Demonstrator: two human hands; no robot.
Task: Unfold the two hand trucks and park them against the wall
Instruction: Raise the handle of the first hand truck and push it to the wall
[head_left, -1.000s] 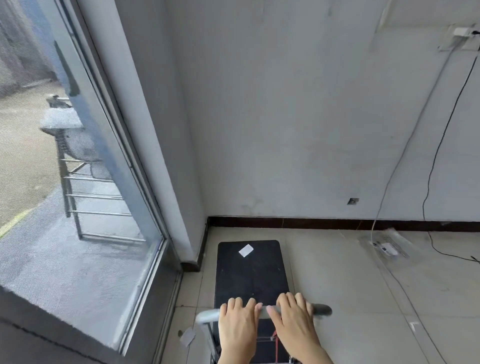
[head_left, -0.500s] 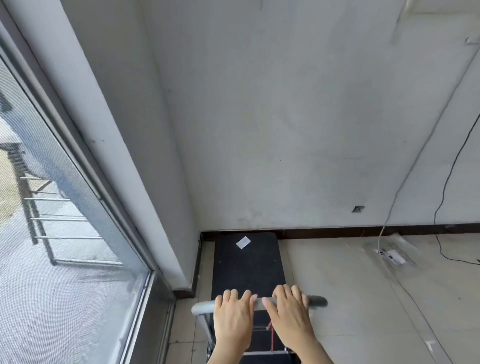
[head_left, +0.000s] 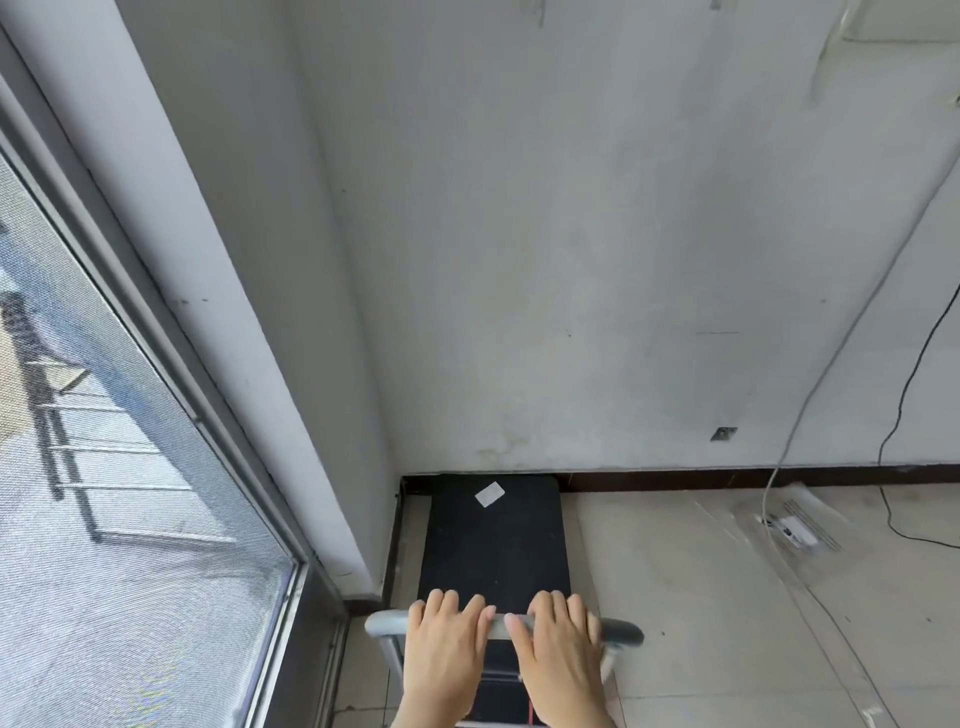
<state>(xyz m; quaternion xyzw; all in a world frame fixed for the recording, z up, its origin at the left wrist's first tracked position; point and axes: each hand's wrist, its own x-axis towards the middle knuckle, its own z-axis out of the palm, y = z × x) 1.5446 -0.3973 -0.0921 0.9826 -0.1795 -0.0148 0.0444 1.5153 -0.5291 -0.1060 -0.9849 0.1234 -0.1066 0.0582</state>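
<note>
One unfolded hand truck stands in the corner, its black platform (head_left: 493, 540) flat on the floor with a small white label near the far end. The platform's far edge touches the dark baseboard of the white wall (head_left: 571, 260). Its grey handle bar (head_left: 621, 630) runs across at the bottom of the view. My left hand (head_left: 441, 649) and my right hand (head_left: 561, 649) grip that bar side by side, fingers curled over it. No second hand truck is in view.
A large window (head_left: 104, 467) with a mesh screen fills the left side. A white pillar (head_left: 234, 312) stands between window and wall. On the tiled floor at right lie clear plastic wrapping (head_left: 795, 525) and cables, a black cable (head_left: 904, 415) hanging down the wall.
The hand truck has rolled forward until its platform reaches the baseboard. My view has come closer to the wall. Both hands have kept their hold on the handle.
</note>
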